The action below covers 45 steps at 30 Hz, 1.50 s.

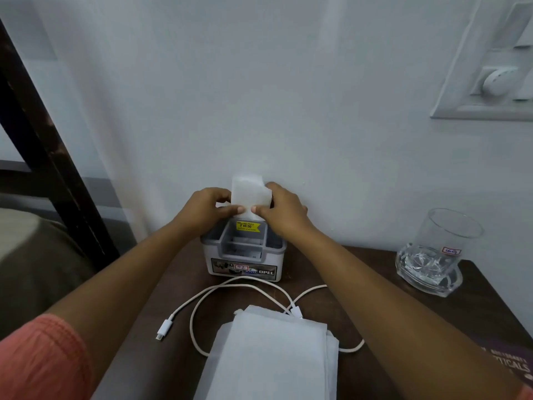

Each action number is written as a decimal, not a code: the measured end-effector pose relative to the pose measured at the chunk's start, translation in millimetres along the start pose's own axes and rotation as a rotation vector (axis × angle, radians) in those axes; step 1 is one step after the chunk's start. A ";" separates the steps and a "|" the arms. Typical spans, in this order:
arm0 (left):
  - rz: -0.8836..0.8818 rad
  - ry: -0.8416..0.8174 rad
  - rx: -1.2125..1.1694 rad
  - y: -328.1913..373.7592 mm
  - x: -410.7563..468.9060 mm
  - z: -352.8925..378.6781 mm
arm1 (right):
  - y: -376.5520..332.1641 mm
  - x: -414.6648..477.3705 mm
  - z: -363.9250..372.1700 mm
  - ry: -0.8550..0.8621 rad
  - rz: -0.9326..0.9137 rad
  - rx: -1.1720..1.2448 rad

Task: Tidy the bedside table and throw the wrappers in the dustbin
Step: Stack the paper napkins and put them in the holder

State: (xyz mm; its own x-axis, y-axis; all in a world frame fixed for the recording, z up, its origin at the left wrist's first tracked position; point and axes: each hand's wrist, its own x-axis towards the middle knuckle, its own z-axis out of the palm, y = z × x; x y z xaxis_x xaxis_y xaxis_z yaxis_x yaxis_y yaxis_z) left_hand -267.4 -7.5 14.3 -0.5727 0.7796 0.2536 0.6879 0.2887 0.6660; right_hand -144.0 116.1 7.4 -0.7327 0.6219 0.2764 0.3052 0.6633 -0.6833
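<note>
Left hand (206,210) and right hand (284,213), in the head view, both pinch a folded white tissue (249,194), held upright with its lower end at the rear slot of the grey organiser box (242,256) at the back of the desk (360,281). Likely step: stowing tissues. Next, ease it straight down; the tissue stack (274,356) and charging cable (165,328) wait nearer, no wrappers visible

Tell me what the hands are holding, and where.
The left hand and right hand pinch a white tissue by its lower side edges, above the organiser.
</note>
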 end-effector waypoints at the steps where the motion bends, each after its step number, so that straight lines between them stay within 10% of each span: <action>1: -0.010 0.001 -0.009 -0.2 -0.5 -1.3 | 1.6 -0.5 0.0 0.023 -0.011 -0.023; 14: -0.086 0.052 0.057 3.8 -7.8 4.0 | 0.6 -10.0 1.3 -0.036 -0.008 -0.104; 21: 0.029 0.379 -0.083 35.4 -111.8 0.3 | -6.8 -100.5 -50.3 0.211 0.041 0.451; 30: 0.341 -0.150 0.233 93.0 -289.5 75.7 | 38.6 -287.4 -60.9 0.078 -0.003 0.137; 45: 0.001 -0.017 -0.027 103.7 -284.9 98.5 | 50.1 -333.6 -59.5 -0.045 -0.050 0.069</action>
State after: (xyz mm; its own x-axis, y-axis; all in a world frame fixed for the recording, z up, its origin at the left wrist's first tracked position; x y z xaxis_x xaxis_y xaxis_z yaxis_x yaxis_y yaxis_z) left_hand 11.0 -144.9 -58.1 -0.5644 0.7892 0.2423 0.6758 0.2731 0.6847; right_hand 151.9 -33.4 -78.9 -0.7728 0.5687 0.2816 0.2264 0.6616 -0.7149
